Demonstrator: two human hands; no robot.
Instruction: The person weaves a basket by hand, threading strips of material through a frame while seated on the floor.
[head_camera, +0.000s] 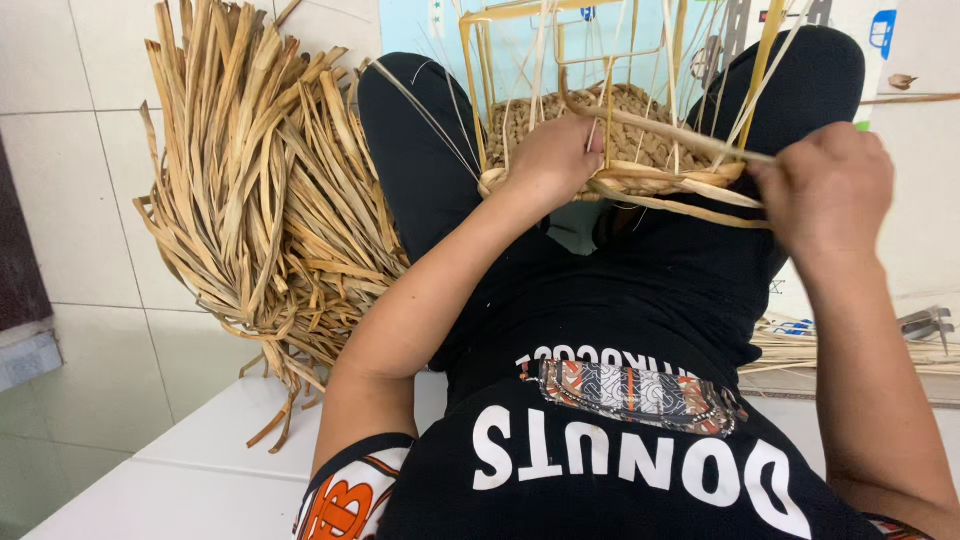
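Left hand (552, 155) closed on woven basket (610, 150) rim, right hand (825, 190) pinching a straw strand (680, 135), dried straw pile (260, 190) beside

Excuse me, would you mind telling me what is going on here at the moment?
A seated person is weaving a basket on their lap. The left hand presses on the woven rim, while the right hand pinches a flat dried strand running across it. Thin upright stakes rise from the rim around a wire frame. A large bundle of dried leaf strips lies on the tiled floor beside them.
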